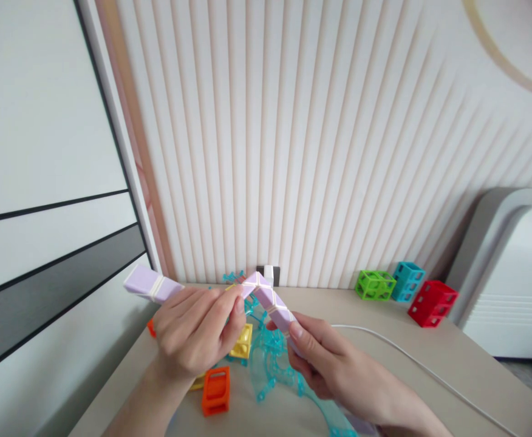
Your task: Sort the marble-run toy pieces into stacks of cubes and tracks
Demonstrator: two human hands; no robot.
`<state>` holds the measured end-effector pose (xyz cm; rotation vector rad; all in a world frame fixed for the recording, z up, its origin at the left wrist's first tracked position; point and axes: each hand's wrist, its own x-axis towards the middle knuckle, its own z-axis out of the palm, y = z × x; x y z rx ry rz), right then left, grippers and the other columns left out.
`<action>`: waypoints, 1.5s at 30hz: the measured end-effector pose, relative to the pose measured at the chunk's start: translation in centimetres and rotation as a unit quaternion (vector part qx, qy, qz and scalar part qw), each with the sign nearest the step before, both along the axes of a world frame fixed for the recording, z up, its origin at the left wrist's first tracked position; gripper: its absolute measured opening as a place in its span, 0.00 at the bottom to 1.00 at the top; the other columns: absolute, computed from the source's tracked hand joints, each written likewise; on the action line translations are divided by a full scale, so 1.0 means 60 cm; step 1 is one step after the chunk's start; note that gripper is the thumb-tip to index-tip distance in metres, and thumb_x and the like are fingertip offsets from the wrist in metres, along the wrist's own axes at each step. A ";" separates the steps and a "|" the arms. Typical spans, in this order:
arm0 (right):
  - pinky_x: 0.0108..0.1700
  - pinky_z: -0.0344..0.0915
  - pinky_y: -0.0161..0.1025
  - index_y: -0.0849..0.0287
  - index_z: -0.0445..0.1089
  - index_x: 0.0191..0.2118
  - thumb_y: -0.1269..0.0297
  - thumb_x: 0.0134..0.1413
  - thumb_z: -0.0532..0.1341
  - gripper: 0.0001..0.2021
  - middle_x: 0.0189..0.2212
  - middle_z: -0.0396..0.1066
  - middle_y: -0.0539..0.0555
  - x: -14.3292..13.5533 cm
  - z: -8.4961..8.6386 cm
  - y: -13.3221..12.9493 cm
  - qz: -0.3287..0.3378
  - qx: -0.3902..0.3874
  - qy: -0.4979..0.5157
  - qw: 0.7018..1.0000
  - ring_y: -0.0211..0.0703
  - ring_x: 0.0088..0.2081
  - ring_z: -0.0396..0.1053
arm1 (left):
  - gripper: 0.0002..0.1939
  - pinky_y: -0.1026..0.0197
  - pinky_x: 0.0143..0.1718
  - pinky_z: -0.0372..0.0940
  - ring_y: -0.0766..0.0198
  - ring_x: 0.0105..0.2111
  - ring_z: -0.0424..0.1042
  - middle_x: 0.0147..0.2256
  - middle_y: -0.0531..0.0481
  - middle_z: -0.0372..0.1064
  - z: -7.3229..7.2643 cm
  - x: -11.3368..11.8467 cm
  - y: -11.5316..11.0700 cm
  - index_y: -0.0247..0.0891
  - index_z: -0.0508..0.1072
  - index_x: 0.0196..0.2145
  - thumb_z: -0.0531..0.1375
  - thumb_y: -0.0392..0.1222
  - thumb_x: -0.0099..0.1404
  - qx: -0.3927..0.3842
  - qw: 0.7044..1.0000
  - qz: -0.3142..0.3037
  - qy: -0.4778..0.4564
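A jointed toy of lilac segments with white edges (266, 297) is held up in both hands above the table. My left hand (197, 328) is closed around its left part, and a lilac end sticks out past the knuckles to the left. Between the hands the toy bends in a peak. My right hand (325, 358) grips the lower right part between thumb and fingers. Some lilac shows below the right wrist too, partly hidden. Behind and below the hands lie translucent teal plastic pieces (272, 346), partly covered by them.
On the table (361, 315) are a yellow block (242, 341), an orange block (216, 391), and green (375, 285), blue (407, 281) and red (432, 303) blocks near the wall. A white cable (412, 355) crosses the right side. A white appliance (516, 279) stands far right.
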<state>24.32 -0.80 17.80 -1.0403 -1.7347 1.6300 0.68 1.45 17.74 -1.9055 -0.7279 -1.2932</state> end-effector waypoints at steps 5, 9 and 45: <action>0.23 0.50 0.28 0.58 0.65 0.40 0.38 0.69 0.48 0.25 0.23 0.55 0.43 -0.003 0.007 -0.008 0.030 0.035 -0.018 0.999 0.31 0.22 0.50 | 0.06 0.66 0.31 0.68 0.66 0.27 0.77 0.30 0.49 0.78 0.001 0.015 -0.002 0.36 0.75 0.39 0.59 0.30 0.67 -0.102 0.983 -0.050 -0.147; 0.27 0.56 0.30 0.57 0.66 0.37 0.43 0.72 0.47 0.24 0.23 0.59 0.45 -0.023 0.002 -0.012 -0.031 0.184 -0.074 0.980 0.34 0.25 0.54 | 0.07 0.67 0.26 0.67 0.68 0.23 0.72 0.29 0.52 0.75 -0.002 0.030 -0.012 0.38 0.73 0.43 0.55 0.36 0.72 -0.206 0.950 -0.083 -0.220; 0.30 0.58 0.33 0.56 0.67 0.43 0.45 0.72 0.49 0.20 0.28 0.67 0.49 -0.033 -0.025 0.005 -0.102 0.242 -0.106 0.959 0.38 0.28 0.62 | 0.29 0.57 0.41 0.76 0.54 0.45 0.79 0.54 0.35 0.74 -0.025 0.036 0.007 0.35 0.49 0.70 0.49 0.44 0.76 -0.272 0.961 -0.007 -0.047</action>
